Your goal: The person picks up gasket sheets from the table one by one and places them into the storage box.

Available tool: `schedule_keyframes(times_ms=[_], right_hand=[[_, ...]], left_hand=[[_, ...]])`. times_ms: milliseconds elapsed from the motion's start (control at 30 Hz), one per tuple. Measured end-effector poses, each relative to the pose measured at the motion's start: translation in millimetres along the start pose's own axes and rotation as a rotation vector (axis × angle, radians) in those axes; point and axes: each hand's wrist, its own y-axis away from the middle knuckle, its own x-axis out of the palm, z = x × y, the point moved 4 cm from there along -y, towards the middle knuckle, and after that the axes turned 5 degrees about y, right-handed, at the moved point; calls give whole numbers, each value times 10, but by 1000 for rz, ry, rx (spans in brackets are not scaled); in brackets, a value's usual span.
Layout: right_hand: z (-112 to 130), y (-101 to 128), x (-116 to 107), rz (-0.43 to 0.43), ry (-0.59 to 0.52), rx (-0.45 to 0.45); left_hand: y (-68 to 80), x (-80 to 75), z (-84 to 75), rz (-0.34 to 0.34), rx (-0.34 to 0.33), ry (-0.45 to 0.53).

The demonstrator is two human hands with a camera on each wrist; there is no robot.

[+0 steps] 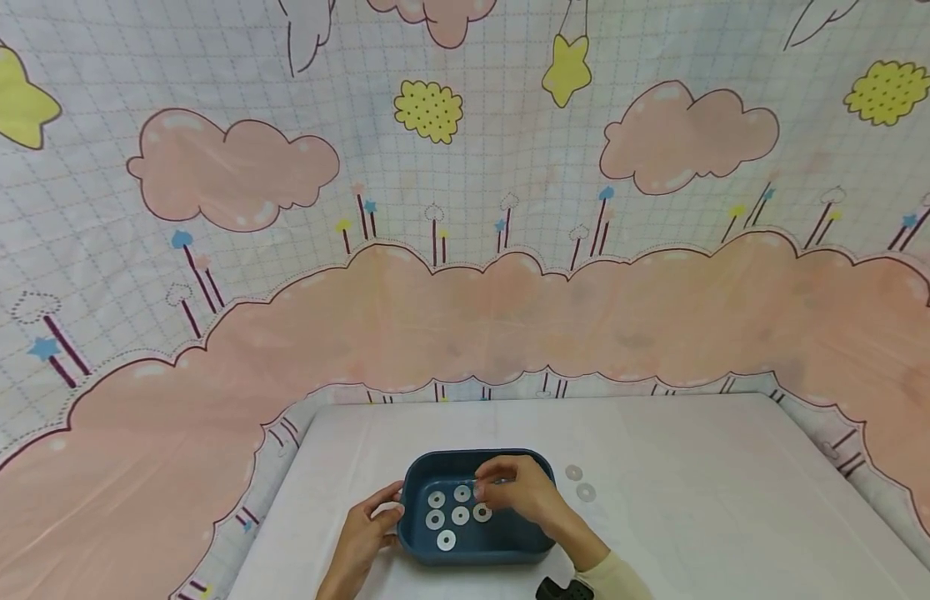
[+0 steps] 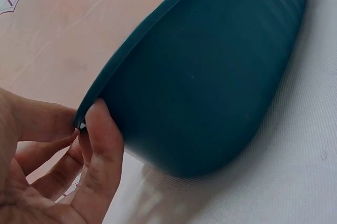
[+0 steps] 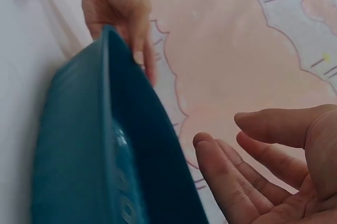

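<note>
1. Head view. A dark blue tray (image 1: 476, 550) sits on the white table (image 1: 697, 517), near its front edge and just left of centre. Six white washers (image 1: 460, 516) lie flat on the tray floor. Two more washers (image 1: 580, 482) lie on the table just right of the tray, apart from it. The left hand (image 1: 367, 529) rests against the tray's left rim, thumb at the edge. The right hand (image 1: 517, 492) hovers over the tray's back right part, fingers bent together above the washers; whether they pinch one cannot be told from here. A cartoon cloud-print cloth (image 1: 465, 250) hangs behind the table.

2. Left wrist view. The tray's outer wall (image 2: 210, 76) fills the frame. The left hand's thumb (image 2: 102, 145) presses on the rim's corner; the other fingers lie loosely curled beside the tray, not wrapped round it.

3. Right wrist view. The right hand's fingers (image 3: 231, 182) are loose and slightly spread, palm bare, holding nothing, just beside the tray's rim (image 3: 108, 103). Washers show faintly inside. The left hand (image 3: 118, 13) touches the far rim.
</note>
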Motion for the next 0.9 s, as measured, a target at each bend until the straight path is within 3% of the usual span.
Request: schedule_keyframes(times_ms=[467, 900], right_hand=[[102, 243, -567, -95, 43, -9], [-7, 450, -1024, -195, 99, 42]], left_hand=[[17, 17, -26, -8, 2, -19], [25, 19, -28, -5, 5, -11]])
